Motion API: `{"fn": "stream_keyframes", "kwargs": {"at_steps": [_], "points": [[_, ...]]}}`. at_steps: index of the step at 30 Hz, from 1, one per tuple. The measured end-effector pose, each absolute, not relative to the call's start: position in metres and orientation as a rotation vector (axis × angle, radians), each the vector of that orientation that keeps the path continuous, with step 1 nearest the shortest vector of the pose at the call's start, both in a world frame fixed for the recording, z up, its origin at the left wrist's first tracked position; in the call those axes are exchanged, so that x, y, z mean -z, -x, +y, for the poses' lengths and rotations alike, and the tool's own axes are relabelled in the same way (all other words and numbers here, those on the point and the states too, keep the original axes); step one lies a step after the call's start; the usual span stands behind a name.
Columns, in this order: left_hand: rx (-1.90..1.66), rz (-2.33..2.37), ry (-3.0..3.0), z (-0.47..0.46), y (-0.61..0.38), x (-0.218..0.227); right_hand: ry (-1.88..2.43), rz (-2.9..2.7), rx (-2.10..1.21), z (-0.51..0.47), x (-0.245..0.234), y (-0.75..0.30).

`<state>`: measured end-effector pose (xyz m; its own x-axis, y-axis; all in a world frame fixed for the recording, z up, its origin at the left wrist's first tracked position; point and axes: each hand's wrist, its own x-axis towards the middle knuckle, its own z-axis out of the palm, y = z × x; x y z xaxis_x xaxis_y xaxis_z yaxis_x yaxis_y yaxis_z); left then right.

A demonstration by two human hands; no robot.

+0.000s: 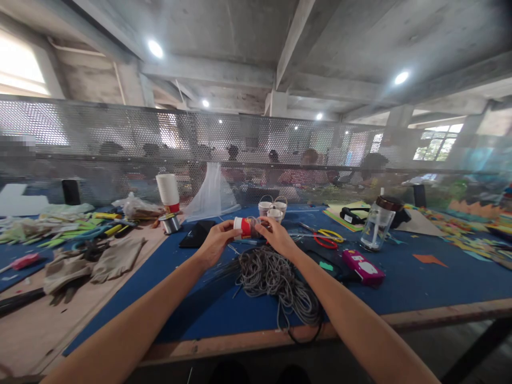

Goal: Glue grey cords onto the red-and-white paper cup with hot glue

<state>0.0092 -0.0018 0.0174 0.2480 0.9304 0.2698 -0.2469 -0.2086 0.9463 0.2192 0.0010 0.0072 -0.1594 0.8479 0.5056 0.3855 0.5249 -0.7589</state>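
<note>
A small red and white paper cup (245,226) is held on its side above the blue table mat, between my two hands. My left hand (216,241) is closed on the white end of the cup. My right hand (277,235) pinches the opposite end, where a greyish part shows; whether that is cord or something else I cannot tell. Just below my hands lies a loose heap of grey cord (272,280). Beyond them stand several small white cups with looped handles (274,210).
On the left are a paper-cup stack (167,191), a wire spool (172,223), a dark flat object (196,234) and work gloves (116,260). Scissors (326,239), a purple box (363,267) and a clear bottle (376,228) lie or stand right. A mesh partition (248,125) runs behind.
</note>
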Motion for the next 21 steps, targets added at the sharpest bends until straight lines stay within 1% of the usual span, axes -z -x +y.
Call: {"fn": "stream_keyframes", "kwargs": {"at_steps": [9,16,21], "points": [[-1.226,0.692,-1.207,0.0010,-0.0072,-0.0165,0.918,-1.833,-0.457,-0.0024,-0.0093,-0.2163],[-1.233,0.707,-1.200,-0.0019,-0.0100,-0.0172,0.806,-1.856,-0.182,-0.0049,-0.0118,-0.2170],[-1.231,0.692,-1.212,-0.0018,-0.0110,-0.0158,0.790,-1.852,-0.126,-0.0054,-0.0140,-0.2175]]}}
